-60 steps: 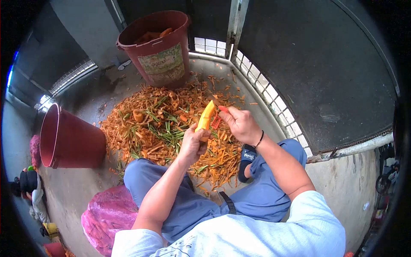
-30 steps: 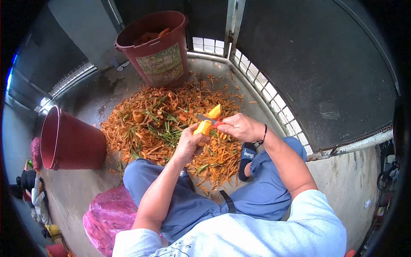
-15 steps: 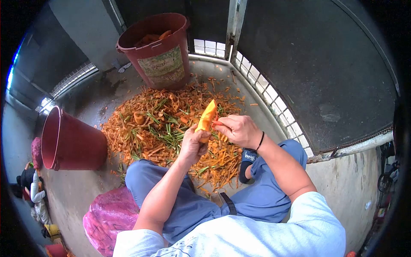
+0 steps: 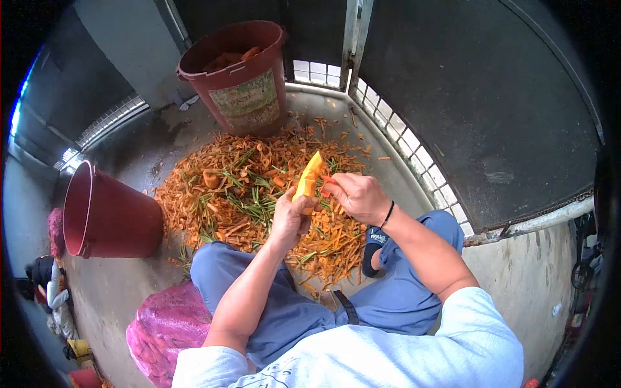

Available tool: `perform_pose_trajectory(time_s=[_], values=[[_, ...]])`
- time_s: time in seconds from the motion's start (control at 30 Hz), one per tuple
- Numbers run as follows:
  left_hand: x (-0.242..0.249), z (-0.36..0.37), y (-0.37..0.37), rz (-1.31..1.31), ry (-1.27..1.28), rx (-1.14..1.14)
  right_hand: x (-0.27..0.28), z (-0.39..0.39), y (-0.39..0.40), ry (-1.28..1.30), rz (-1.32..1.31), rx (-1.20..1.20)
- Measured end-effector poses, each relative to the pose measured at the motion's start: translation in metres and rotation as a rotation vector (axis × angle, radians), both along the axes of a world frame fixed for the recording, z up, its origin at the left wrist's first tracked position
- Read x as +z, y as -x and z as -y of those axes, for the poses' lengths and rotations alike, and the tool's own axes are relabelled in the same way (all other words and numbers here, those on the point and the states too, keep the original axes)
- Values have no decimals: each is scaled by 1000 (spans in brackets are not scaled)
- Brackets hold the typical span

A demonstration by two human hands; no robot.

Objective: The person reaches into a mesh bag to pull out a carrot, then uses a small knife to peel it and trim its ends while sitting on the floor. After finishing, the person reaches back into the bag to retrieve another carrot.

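Note:
My left hand (image 4: pixel 290 217) is closed around the lower end of a thick, bright orange-yellow carrot (image 4: pixel 308 180), which points up and away from me. Its surface looks pared into flat, pale faces. Closed on a small red peeler (image 4: pixel 328 187), my right hand (image 4: pixel 359 198) is just right of the carrot, with the peeler's head close beside it; the fingers partly hide the tool. Below both hands spreads a wide heap of orange peelings (image 4: pixel 194 174) mixed with green stalk pieces.
Behind the heap stands a tall red bucket (image 4: pixel 249 103) with carrots inside. Another red bucket (image 4: pixel 126 216) lies tipped at left. A pink mesh sack (image 4: pixel 169 330) rests by my left knee. Dark gate panels (image 4: pixel 479 116) close off the back and right.
The carrot has tilted slightly and shifted a little left and down. The peeler has come slightly away from it, with more of its red body showing.

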State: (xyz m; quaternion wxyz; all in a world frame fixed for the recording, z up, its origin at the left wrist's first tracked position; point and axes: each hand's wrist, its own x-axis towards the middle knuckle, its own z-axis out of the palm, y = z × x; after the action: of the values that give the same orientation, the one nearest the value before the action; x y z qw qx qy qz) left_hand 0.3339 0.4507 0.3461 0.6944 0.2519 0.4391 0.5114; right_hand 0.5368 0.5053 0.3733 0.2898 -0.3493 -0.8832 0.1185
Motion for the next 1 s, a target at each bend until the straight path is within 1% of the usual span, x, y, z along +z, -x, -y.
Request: perform_pose_trajectory(time_s=[0.07, 0.1, 0.13, 0.2, 0.23, 0.27, 0.33, 0.37, 0.47, 0.6, 0.67, 0.7, 0.73, 0.8, 0.83, 0.9, 1.0], values=[[-2, 1, -1, 1, 30, 18, 7, 2, 3, -5, -248, -89], [-1, 2, -2, 15, 32, 9, 9, 0, -2, 126, -277, -98], [-1, 1, -1, 26, 32, -2, 10, -2, -3, 122, -276, -92], [1, 1, 0, 39, 12, -9, 11, -4, -5, 330, -322, -146], [0, 2, 0, 57, -1, -15, 12, -5, -7, 434, -326, -120], [1, 3, 1, 57, 4, -17, 13, -5, -8, 438, -326, -123], [3, 1, 3, 79, 43, -16, 16, -6, -10, 461, -192, -14], [0, 0, 3, 79, 35, -11, 14, -7, -11, 394, -107, -25], [-5, -1, 3, 53, -1, -31, 12, -8, -11, 349, -104, 0], [-5, 1, 2, 47, -25, -30, 15, -7, -12, 360, -101, 29], [-8, 0, 2, 97, -20, 6, 10, -6, -10, 0, -118, 92], [-8, 0, 2, 95, -19, 8, 14, -3, -11, -25, -12, 81], [-6, 0, 2, 95, -11, 6, 13, -1, -9, -23, -16, 79], [-5, -1, 2, 94, -2, -2, 12, 2, -6, -172, 9, 44], [-5, -1, 1, 97, 0, 3, 11, 2, -6, -172, 9, 39], [-3, 0, 0, 99, 4, 5, 7, 3, -5, -253, 26, 4], [3, 2, 0, 82, -24, -23, -1, 3, -3, -263, 64, -11]])
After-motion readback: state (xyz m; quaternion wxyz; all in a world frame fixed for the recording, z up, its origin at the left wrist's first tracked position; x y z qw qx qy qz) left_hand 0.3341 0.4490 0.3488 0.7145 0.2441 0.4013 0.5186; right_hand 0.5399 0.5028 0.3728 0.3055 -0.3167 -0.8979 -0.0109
